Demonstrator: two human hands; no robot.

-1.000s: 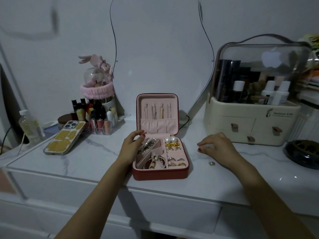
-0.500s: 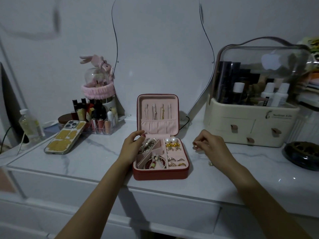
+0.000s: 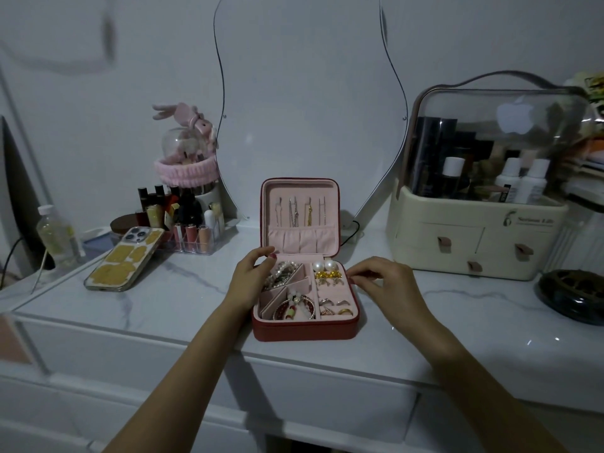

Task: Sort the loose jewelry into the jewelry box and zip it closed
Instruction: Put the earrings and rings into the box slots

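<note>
The red jewelry box [image 3: 304,330] lies open on the white marble vanity top, its pink lid [image 3: 300,217] upright with chains hanging inside. Its compartments hold a pearl bracelet [image 3: 282,276], a red-and-gold bangle [image 3: 295,308], pearl earrings [image 3: 323,265], gold earrings [image 3: 327,275] and several rings [image 3: 336,307]. My left hand [image 3: 250,282] grips the box's back-left rim, fingers curled over it. My right hand [image 3: 385,286] hovers at the box's right edge. Its fingertips pinch a piece too small to make out.
A phone [image 3: 125,263] lies at the left beside a clear lipstick organizer [image 3: 186,230] and a small bottle [image 3: 58,237]. A cream cosmetic case [image 3: 483,223] stands at the right, with a dark round dish [image 3: 573,292] at the far right. A mirror [image 3: 307,93] leans behind.
My right hand lifted off the tabletop at the right and moved left to the box's edge with fingertips pinched. A small ring that lay near it is now hidden. My left hand stayed put.
</note>
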